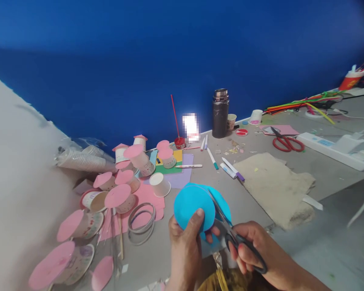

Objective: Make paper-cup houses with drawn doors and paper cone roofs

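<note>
Between the thumb and fingers of my left hand [186, 246] is a piece of bright blue paper [194, 204], with a rounded disc shape facing me. My right hand [251, 246] grips black-handled scissors [245, 244], fingers through the loops. Their blades lie along the right edge of the disc, and a curved strip of the same blue paper hangs off beyond them. Part of the paper under the disc is hidden by my left fingers. Both hands are over the near edge of the grey table [206, 178].
Left stand several paper cups with pink paper discs [118, 197], and a plain white cup [160, 185]. Metal rings [141, 222] lie nearby. Behind are markers [212, 158] and a dark flask [220, 113]. Right are a beige cloth [273, 186], red-handled scissors [288, 143] and a power strip [333, 151].
</note>
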{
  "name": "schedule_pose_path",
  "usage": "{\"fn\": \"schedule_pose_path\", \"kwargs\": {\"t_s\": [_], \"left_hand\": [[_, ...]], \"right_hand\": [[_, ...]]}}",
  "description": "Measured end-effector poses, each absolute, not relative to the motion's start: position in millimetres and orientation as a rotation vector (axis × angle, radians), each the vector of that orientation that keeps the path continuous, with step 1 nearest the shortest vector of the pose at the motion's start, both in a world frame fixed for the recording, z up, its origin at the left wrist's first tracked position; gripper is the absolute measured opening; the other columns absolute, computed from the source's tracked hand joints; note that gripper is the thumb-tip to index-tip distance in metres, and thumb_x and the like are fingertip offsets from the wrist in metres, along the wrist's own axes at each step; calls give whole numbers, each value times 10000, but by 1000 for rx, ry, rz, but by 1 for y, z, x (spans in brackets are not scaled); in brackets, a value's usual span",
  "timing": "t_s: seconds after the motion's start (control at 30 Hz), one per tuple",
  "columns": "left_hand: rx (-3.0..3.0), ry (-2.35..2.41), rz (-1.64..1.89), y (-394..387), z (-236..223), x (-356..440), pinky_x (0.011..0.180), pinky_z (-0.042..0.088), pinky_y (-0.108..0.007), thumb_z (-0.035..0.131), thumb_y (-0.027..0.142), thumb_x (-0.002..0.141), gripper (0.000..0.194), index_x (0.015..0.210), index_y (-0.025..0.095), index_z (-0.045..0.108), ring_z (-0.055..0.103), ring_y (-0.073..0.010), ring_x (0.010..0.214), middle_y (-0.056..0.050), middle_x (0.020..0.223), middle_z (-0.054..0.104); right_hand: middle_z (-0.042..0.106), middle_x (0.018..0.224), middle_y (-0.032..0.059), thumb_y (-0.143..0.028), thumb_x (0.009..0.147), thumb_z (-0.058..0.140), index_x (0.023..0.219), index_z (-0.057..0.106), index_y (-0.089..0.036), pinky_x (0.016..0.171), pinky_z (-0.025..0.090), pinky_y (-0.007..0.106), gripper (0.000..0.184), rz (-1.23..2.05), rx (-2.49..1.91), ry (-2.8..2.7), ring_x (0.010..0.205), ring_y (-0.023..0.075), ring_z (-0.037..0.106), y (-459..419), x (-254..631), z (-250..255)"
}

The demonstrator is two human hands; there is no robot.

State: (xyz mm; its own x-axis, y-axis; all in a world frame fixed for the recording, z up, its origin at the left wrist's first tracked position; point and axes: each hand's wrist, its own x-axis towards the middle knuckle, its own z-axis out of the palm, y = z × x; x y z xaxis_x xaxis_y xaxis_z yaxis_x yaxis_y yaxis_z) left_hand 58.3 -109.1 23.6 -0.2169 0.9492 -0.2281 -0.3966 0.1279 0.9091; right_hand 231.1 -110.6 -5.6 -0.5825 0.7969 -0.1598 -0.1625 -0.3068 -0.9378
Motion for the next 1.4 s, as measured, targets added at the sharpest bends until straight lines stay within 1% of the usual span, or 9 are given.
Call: {"fn": "schedule_pose_path", "kwargs": {"t_s": [0.23, 0.37, 0.5, 0.73, 0.93, 1.13, 1.27, 1.4], "left_hand": [[738, 1097, 1352, -109, 25, 56, 478, 457, -251, 778, 429, 797, 337, 649, 153, 652, 580, -147, 449, -31, 516, 655], [730, 1091, 1359, -111, 26, 57, 474, 457, -253, 775, 419, 793, 317, 670, 147, 666, 585, -150, 454, -31, 521, 657], [716, 1095, 1357, -111, 26, 58, 468, 461, -254, 781, 430, 782, 321, 694, 140, 676, 584, -152, 458, -33, 521, 657], [714, 1112, 1341, -113, 28, 57, 465, 473, -255, 800, 444, 770, 332, 725, 138, 678, 598, -161, 455, -41, 530, 672], [737, 1097, 1343, -115, 28, 57, 493, 492, -259, 787, 442, 798, 331, 701, 145, 678, 606, -159, 463, -44, 540, 685], [777, 1084, 1334, -116, 28, 55, 509, 511, -280, 769, 431, 817, 325, 697, 140, 685, 635, -183, 483, -59, 555, 697], [782, 1077, 1316, -115, 32, 51, 489, 506, -276, 773, 423, 810, 315, 742, 123, 707, 641, -187, 482, -73, 577, 712], [832, 1070, 1294, -113, 35, 47, 527, 534, -293, 754, 411, 829, 310, 743, 116, 720, 646, -188, 494, -85, 610, 729]], "right_hand": [[504, 525, -23, -828, 669, 745, 701, 651, -126, 524, 298, 233, 709, 1948, -817, -1265, 490, 81, 422, -109, 232, -7], [508, 536, -18, -830, 676, 738, 709, 654, -123, 524, 305, 233, 713, 1936, -815, -1262, 495, 85, 437, -110, 233, -9], [520, 524, -15, -823, 694, 733, 722, 658, -120, 536, 313, 237, 707, 1938, -795, -1264, 488, 77, 404, -110, 233, -8], [517, 524, -15, -816, 654, 769, 712, 662, -117, 508, 279, 233, 709, 1977, -790, -1209, 485, 80, 418, -111, 233, -8], [512, 517, -18, -804, 671, 765, 691, 658, -125, 512, 287, 239, 687, 1967, -787, -1211, 481, 83, 424, -113, 233, -7], [476, 509, -34, -791, 683, 768, 671, 643, -134, 505, 298, 238, 669, 1954, -776, -1227, 475, 82, 413, -114, 233, -5], [492, 526, -32, -807, 673, 760, 672, 640, -132, 488, 278, 231, 685, 1947, -780, -1251, 470, 76, 416, -114, 234, -5], [472, 512, -44, -818, 672, 750, 673, 641, -133, 480, 259, 228, 693, 1938, -782, -1274, 466, 73, 403, -112, 233, -6]]}}
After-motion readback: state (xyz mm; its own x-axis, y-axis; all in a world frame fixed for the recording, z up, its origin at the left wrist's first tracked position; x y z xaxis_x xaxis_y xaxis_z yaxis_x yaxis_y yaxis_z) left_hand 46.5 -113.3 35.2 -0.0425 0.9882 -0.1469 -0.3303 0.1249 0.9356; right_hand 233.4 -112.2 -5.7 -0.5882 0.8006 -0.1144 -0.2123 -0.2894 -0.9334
